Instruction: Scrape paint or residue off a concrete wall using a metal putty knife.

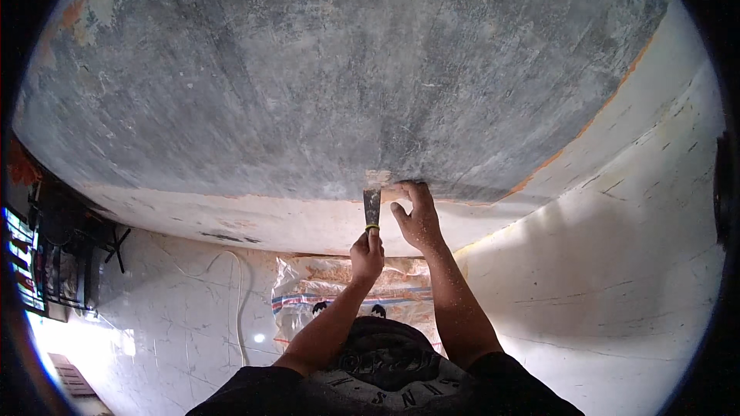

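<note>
My left hand [367, 254] grips the handle of a putty knife [372, 207], its thumb lying along the handle. The metal blade is worn and stained, and its edge points up at a small pale scraped patch [378, 177] low on the grey wall area [324, 98]. A yellow-green ring circles the tool where the blade meets the handle. To the right of the blade, my right hand [417, 214] has its fingertips against the wall at the lower border of the grey area, fingers spread and thumb apart. Dust specks cover that wrist and forearm.
Off-white wall [191, 214] with orange edges borders the grey area. A dusty plastic sheet [324, 289] lies on the floor at my feet. On the tiled floor [191, 300], a pale cable [240, 300] runs at left. Dark furniture [69, 266] stands far left; another wall [578, 277] rises at right.
</note>
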`<state>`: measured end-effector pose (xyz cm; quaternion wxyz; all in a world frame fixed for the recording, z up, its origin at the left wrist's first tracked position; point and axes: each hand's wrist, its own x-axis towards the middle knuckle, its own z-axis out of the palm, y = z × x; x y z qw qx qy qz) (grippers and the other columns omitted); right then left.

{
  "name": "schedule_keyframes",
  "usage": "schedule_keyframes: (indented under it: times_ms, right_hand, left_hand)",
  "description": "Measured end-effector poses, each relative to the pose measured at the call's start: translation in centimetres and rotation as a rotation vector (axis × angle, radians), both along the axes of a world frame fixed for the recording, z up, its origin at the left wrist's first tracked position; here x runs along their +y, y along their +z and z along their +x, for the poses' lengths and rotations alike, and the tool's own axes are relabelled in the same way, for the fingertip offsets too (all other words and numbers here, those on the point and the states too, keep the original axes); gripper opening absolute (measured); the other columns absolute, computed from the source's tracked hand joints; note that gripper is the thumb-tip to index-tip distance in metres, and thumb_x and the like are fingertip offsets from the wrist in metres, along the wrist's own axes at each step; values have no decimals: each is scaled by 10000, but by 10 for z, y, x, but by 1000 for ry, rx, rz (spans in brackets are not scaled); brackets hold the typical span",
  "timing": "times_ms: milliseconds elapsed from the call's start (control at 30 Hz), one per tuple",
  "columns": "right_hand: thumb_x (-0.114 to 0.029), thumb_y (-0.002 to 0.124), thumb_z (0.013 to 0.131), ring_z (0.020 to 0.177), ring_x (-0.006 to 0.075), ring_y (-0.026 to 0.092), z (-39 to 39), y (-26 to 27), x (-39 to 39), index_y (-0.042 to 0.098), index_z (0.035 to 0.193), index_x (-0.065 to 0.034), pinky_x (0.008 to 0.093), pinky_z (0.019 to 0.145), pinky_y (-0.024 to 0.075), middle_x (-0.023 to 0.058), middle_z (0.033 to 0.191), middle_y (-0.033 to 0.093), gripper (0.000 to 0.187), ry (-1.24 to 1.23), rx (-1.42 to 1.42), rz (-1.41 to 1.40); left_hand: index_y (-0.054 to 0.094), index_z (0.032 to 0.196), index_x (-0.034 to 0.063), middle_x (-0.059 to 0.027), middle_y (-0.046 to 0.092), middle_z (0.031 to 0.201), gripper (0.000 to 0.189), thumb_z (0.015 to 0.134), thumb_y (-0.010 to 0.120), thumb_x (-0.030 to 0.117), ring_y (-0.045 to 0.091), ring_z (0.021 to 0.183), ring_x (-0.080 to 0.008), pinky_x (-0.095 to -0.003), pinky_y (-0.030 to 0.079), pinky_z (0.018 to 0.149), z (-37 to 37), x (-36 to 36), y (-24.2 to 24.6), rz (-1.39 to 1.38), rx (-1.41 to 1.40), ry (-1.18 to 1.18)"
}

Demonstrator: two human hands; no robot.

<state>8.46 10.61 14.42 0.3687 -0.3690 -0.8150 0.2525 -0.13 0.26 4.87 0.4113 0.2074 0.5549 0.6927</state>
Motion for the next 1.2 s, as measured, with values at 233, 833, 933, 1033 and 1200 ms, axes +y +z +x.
schedule_keyframes:
  times_ms: [233,833,933,1033,1200]
  right_hand:
    - [-65,692,815,1089,319,573,-1,5,-2,534,1181,-62,415,933,474,148,1132,547,398,17,27,-7]
    - [-48,684,788,1077,325,569,5,0,1,544,1180,-70,418,934,457,149,1112,560,417,-3,-50,3]
    - [-44,682,783,1087,330,567,2,6,1,553,1178,-63,426,943,452,147,1135,564,417,-17,-36,-31]
    - [-35,677,786,1096,331,569,4,5,-1,542,1193,-67,419,946,456,147,1153,562,430,30,-31,9]
    - [-58,672,786,1096,331,541,4,6,-2,551,1202,-79,441,937,417,150,1125,558,434,30,2,-66]
  left_hand:
    - [509,760,52,34,451,602,393,1032,478,333,404,478,-51,-249,327,418,-6,-5,17,-115,182,-6]
    - [544,810,19,7,476,590,386,1026,484,334,433,499,-81,-271,370,459,4,0,39,-63,64,-8]
    - [535,782,23,7,471,594,404,1032,467,333,441,502,-78,-258,375,457,-2,16,49,-7,179,12]
    - [528,772,25,5,471,591,407,1030,474,335,444,491,-81,-267,371,443,3,-3,26,-96,70,13]
    - [517,769,39,31,440,598,396,1036,463,326,407,475,-59,-242,349,425,2,0,41,-43,-38,-34]
